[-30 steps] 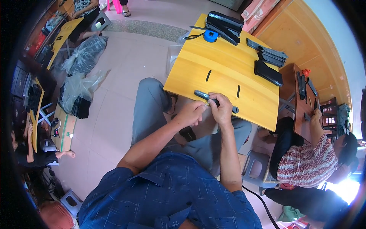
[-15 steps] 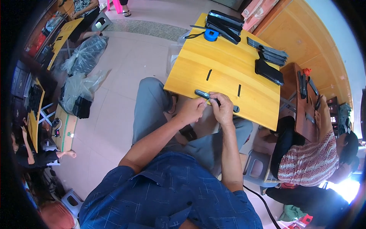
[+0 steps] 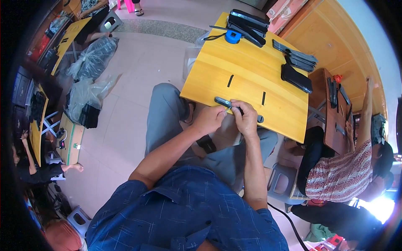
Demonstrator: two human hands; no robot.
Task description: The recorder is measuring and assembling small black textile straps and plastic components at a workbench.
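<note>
At the near edge of the yellow table (image 3: 247, 67), my right hand (image 3: 246, 118) is closed round a dark oblong piece (image 3: 222, 101) with a small light mark on it. Its rounded end sticks out to the left over the tabletop. My left hand (image 3: 210, 120) is closed in a pinch right beside it, below that end. Between the fingertips shows something thin and pale, too small to name. Just right of my right hand lies a small black round-ended piece (image 3: 260, 119). Two short black strips, one left (image 3: 230, 80) and one right (image 3: 263, 98), lie farther in.
Black pouches (image 3: 247, 27) and a blue tape measure (image 3: 233, 37) sit at the far end. Dark flat strips (image 3: 300, 60) and a black case (image 3: 296, 78) lie along the right side. Another person (image 3: 339, 175) works at a brown table (image 3: 333, 125). Plastic bags (image 3: 90, 98) stand on the left floor.
My hands and the dark oblong piece have barely shifted. The person at the right has raised an arm toward the wooden panel.
</note>
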